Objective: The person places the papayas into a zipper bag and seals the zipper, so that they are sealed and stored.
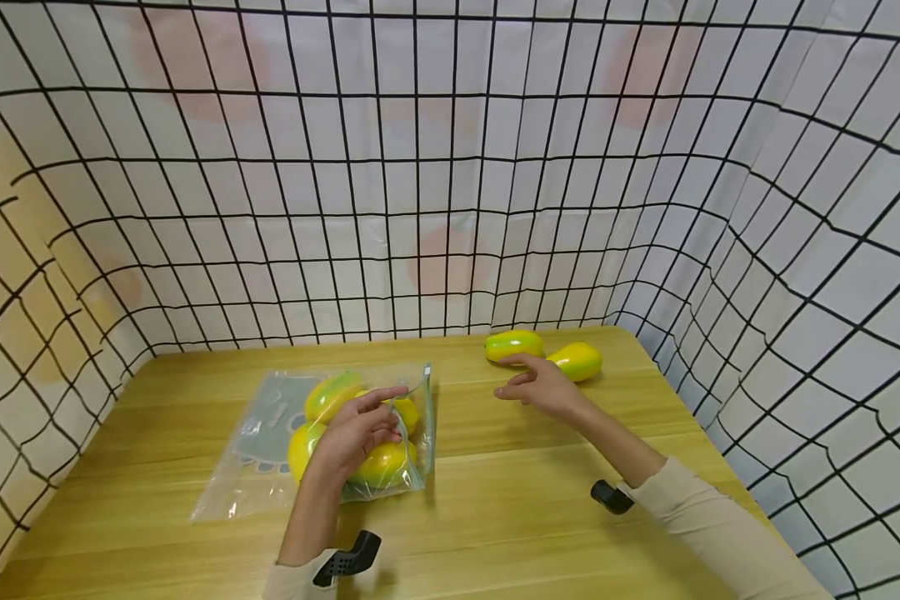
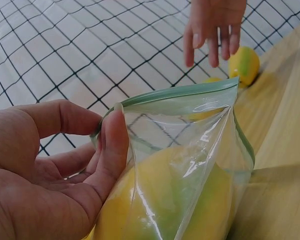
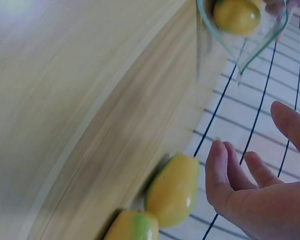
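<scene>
A clear zip bag with a green zip edge lies on the left of the table, holding several yellow-green mangoes. Over its mouth, my left hand pinches the zip edge between thumb and finger, as the left wrist view shows; the mouth gapes there. Two loose mangoes, one behind and one to the right, lie at the back right. My right hand hovers in front of them with fingers loosely bent and nothing held. In the right wrist view, both loose mangoes appear below its fingertips.
The wooden table runs back to a white wall sheet behind a black wire grid, which also closes off both sides. A grey-blue print shows on the bag's flat part. Each wrist carries a black camera mount.
</scene>
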Motion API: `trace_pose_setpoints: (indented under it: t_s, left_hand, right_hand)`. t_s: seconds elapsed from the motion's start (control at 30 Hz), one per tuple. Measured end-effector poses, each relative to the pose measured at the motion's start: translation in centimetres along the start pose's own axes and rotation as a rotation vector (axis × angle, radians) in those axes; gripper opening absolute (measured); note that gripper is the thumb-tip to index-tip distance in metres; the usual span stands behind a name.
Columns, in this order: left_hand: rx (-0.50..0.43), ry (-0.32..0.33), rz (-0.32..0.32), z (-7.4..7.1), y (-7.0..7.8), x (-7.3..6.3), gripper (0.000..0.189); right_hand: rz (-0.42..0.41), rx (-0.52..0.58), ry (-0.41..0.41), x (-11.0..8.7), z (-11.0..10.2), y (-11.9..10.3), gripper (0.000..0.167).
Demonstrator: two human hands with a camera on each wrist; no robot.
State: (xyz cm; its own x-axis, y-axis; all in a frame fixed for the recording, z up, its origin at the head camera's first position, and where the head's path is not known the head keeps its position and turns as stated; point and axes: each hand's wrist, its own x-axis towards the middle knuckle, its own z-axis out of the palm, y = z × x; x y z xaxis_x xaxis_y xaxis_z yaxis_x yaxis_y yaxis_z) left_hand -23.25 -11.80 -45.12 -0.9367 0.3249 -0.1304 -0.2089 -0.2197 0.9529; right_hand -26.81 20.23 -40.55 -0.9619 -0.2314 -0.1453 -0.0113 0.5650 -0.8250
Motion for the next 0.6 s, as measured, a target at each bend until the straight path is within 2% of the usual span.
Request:
trace_pose_setpoints:
  t_s: [0.33, 0.6]
  left_hand:
    - [-0.010, 0.015, -0.015, 0.0, 0.1, 0.0, 0.050]
    - [-0.001, 0.024, -0.017, 0.1, 0.0, 0.0, 0.050]
  right_hand:
    - [0.057, -0.055, 0.105, 0.2, -3.1, 2.9, 0.074]
    - [0.041, -0.150, 0.213, 0.3, -5.2, 4.0, 0.080]
